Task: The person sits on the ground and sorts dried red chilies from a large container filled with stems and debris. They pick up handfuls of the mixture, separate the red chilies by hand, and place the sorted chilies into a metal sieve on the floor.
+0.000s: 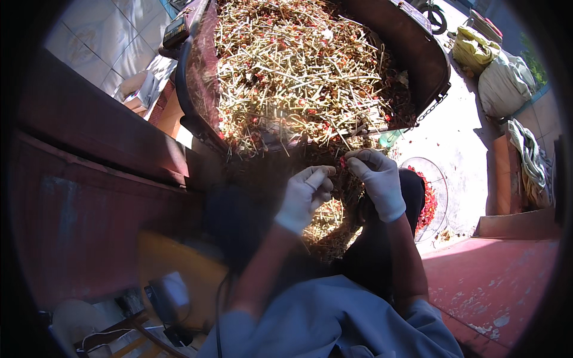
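Observation:
A large heap of dry stalks (295, 67) mixed with red bits fills the dark-walled cart bed (416, 49) before me. My right hand (377, 181), in a white glove, pinches a small red piece (343, 162) between thumb and fingertips just below the bed's near edge. My left hand (309, 194), gloved too, is close beside it on the left, fingers bent and thumb against the forefinger; whether it holds anything cannot be told. More straw-like stalks (329, 217) lie lower down, between my forearms.
A round wire-rimmed basket (446, 197) with red pieces (427, 201) stands on the ground by my right knee. Full sacks (506, 83) lie at the upper right. A dark red metal panel (89, 215) runs along the left. A chain (433, 107) hangs from the bed's corner.

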Tool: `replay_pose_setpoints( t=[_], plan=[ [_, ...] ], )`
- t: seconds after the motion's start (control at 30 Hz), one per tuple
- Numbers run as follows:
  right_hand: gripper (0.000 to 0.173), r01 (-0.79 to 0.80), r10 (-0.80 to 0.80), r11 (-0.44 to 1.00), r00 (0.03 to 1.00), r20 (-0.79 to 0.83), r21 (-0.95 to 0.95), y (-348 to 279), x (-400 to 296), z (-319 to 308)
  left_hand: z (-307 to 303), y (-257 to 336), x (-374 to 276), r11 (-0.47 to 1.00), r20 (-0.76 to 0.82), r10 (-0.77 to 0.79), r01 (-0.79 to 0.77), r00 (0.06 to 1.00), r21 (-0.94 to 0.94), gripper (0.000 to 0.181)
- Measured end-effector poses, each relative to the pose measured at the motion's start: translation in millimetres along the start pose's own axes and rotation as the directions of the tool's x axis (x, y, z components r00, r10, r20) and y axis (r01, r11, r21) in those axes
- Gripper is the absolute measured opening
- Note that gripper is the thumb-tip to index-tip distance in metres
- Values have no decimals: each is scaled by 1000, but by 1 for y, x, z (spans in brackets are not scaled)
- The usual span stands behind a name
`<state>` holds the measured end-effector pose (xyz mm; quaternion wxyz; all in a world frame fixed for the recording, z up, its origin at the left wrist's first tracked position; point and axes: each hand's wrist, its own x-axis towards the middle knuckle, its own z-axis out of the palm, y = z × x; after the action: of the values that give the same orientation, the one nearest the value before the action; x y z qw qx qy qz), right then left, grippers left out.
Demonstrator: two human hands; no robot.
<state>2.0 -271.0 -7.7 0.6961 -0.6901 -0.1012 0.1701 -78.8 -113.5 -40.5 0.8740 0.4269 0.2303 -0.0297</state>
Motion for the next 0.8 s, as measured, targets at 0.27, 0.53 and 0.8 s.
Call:
replay_pose_setpoints(
  t=[0.27, 0.53, 0.8],
  plan=[
    [11, 190, -164, 968, 974, 157, -163, 41, -9, 21, -17, -35, -6, 978, -84, 156, -142, 984, 151, 18],
    [11, 335, -273, 876, 938, 214, -348, 50, -11, 23, -25, -47, -11, 978, -123, 161, -142, 979, 152, 17],
    [13, 219, -160, 946, 957, 242, -239, 61, -16, 27, -24, -56, -16, 934, -206, 274, -209, 940, 288, 16]
  ],
)
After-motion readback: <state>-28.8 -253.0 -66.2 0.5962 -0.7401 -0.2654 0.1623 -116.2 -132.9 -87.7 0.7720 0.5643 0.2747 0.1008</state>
